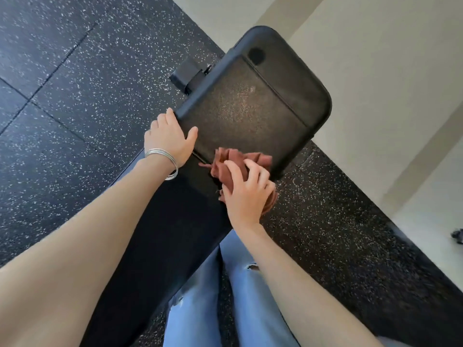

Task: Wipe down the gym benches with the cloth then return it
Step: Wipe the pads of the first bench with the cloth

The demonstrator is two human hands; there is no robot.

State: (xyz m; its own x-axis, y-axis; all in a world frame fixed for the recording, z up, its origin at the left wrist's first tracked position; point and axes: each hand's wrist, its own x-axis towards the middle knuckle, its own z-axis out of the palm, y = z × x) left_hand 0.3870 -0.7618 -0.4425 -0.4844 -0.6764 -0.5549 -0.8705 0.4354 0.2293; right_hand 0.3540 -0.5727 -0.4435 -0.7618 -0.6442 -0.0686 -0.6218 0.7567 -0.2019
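Rust-brown cloth sits bunched under the right hand at the near right edge of the black vinyl bench pad, just where it meets the longer seat pad running back toward the camera. The right grip is clenched on the cloth, fingers curled over the folds and pressing them onto the surface, and some fabric spills off the edge below the palm. The left hand is on the pad's left edge with the thumb laid on top and the fingers over the side (silver bangles ring that wrist). I read it as grasping the edge, though the fingertips are hidden below the rim. From here I see a dull sheen in the middle of the pad. A black frame foot juts from under its left side onto the speckled rubber floor. A pale wall runs behind the far end. Ripped light-blue jeans show right of the seat pad.
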